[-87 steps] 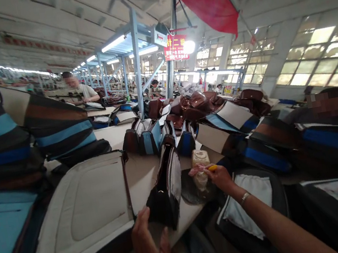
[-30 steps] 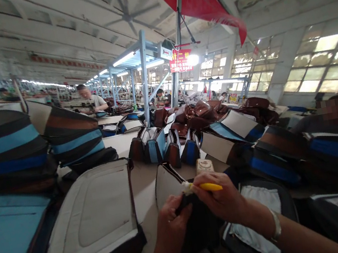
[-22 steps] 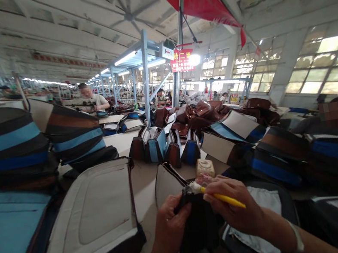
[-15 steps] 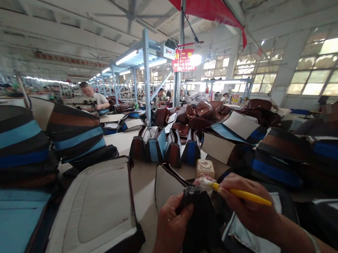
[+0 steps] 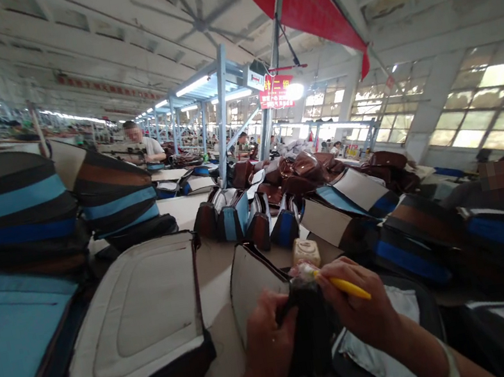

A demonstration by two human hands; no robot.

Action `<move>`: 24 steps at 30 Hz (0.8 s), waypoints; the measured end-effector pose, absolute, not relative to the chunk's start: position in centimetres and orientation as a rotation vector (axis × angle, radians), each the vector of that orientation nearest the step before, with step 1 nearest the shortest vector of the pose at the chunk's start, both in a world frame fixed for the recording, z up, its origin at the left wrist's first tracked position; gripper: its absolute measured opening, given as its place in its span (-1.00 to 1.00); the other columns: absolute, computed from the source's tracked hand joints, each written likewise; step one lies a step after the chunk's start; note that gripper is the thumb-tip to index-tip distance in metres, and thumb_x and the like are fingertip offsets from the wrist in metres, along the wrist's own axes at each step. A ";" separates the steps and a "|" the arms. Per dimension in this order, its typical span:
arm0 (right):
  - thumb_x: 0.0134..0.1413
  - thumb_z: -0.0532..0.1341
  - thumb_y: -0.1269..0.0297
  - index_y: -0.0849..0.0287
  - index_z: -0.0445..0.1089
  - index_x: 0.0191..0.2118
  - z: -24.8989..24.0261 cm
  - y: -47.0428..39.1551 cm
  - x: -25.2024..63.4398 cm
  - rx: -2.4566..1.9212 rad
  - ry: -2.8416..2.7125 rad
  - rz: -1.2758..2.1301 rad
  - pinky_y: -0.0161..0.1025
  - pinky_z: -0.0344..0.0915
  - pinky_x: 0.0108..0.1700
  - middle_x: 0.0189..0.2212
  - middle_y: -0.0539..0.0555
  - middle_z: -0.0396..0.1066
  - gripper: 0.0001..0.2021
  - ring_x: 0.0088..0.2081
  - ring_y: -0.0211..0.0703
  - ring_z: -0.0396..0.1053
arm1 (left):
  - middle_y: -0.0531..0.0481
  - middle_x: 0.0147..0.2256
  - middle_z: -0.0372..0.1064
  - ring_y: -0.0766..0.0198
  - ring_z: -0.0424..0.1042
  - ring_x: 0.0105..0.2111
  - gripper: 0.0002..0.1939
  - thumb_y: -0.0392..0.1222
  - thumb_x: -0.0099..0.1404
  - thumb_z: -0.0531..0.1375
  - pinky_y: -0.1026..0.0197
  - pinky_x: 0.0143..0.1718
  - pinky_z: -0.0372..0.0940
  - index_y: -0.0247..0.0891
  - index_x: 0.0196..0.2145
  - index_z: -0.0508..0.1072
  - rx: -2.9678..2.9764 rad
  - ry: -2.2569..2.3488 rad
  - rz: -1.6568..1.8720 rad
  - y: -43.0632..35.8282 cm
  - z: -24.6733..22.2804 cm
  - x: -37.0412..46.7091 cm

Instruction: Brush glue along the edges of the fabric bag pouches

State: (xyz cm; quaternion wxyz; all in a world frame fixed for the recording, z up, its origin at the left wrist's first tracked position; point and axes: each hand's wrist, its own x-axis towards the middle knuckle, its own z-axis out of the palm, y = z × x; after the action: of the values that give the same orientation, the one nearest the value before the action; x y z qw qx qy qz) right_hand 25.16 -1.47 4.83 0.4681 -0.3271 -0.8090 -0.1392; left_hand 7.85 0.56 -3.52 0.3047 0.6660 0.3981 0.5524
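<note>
My left hand [image 5: 271,334] grips a black bag part [image 5: 308,328], thumb on top, with the part's upper edge turned away from me. In my right hand [image 5: 363,305] is a yellow-handled brush [image 5: 350,286], held between thumb and fingers and pointing left. Its pale tip meets the far edge of the black part or the crumpled clear plastic [image 5: 303,270] just behind it; I cannot tell which. A small cream-coloured block [image 5: 305,249] stands behind the plastic. Left of the black part, a bag panel with a pale face [image 5: 252,283] stands up.
A large pale bag flap [image 5: 143,305] lies to the left, near a light-blue bag [image 5: 11,348]. Stacked striped bags [image 5: 3,213] rise behind. Small bags [image 5: 234,217] stand ahead; brown bags [image 5: 307,169] are heaped beyond. Blue-and-black bags [image 5: 407,255] and a co-worker [image 5: 500,187] are on the right.
My left hand has shifted right and tipped the black part away from me. The brush has moved left and forward, its handle showing shorter. The view has turned slightly.
</note>
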 end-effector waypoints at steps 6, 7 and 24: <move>0.29 0.12 0.35 0.09 0.33 -0.24 7.0 -2.3 24.9 -0.890 -1.942 -0.188 -0.21 0.34 -0.28 -0.39 0.04 0.43 -0.93 -0.35 -0.13 0.43 | -0.06 -0.40 0.33 0.21 0.32 -0.37 -0.80 -0.37 0.35 0.02 0.20 -0.35 0.24 -0.25 -0.37 0.40 2.523 1.116 1.667 1.1 -4.6 8.9; 0.30 0.12 0.35 0.10 0.32 -0.25 7.1 -2.3 24.9 -0.884 -1.994 -0.142 -0.22 0.33 -0.29 -0.40 0.03 0.43 -0.92 -0.36 -0.14 0.42 | -0.07 -0.40 0.33 0.20 0.30 -0.38 -0.80 -0.38 0.35 0.02 0.19 -0.36 0.24 -0.25 -0.36 0.40 2.619 1.122 1.668 1.1 -4.7 9.0; 0.28 0.11 0.26 0.11 0.34 -0.36 7.5 0.8 24.1 -1.020 -2.270 -0.093 -0.24 0.28 -0.26 -0.47 0.04 0.41 -0.82 -0.38 -0.14 0.39 | -0.10 -0.40 0.34 0.14 0.31 -0.42 -0.89 -0.37 0.33 0.08 0.10 -0.41 0.26 -0.32 -0.25 0.40 2.991 1.081 1.498 0.6 -5.1 8.9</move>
State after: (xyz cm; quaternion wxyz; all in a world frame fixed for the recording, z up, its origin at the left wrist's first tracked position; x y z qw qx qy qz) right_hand 24.14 0.81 7.52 0.3198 -0.3879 -0.8637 -0.0355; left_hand 8.90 0.56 -5.09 -0.1860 0.8359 0.3021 0.4188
